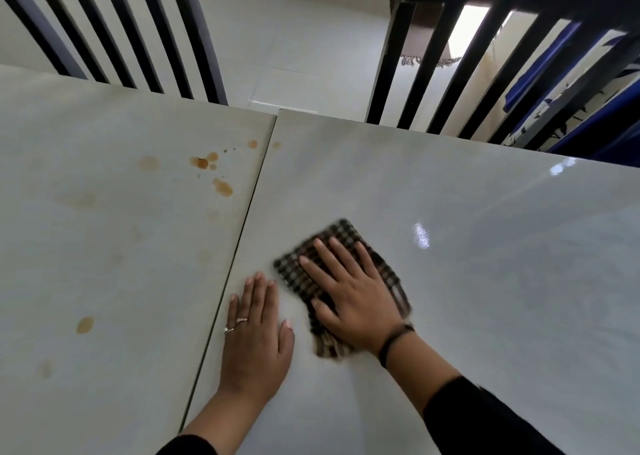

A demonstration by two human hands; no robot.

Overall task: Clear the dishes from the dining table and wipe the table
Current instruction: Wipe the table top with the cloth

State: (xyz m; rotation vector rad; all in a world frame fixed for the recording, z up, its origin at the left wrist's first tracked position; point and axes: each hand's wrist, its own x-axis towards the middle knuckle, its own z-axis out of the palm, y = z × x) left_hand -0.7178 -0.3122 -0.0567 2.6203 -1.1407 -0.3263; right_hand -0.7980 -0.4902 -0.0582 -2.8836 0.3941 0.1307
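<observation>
**Bench cloth flat under my right hand, stains on the left slab**

The bench (450,212) is a pale, glossy top in two slabs, with a dark seam (242,233) running between them. My checked cloth (343,236) lies on the right slab, near the seam, pressed flat under my right hand (349,299); that grip is spread wide, palm down on the fabric, not closed around it. The cloth looks blurred at its near edge. My left hand (256,337) rests open and flat on the bare bench just beside the cloth, holding nothing, with two rings (237,325) on its fingers. A dark band (394,340) circles my right wrist, and both sleeves are black.

Brown stains (221,186) dot the left slab beyond my hands, well apart from the cloth, with another spot (85,325) nearer the left edge. Nothing lies between cloth and stains but the seam.

Two dark slatted chairs stand at the far side, one left (114,39), one right (502,56). Behind them is a pale tiled floor (294,39).
</observation>
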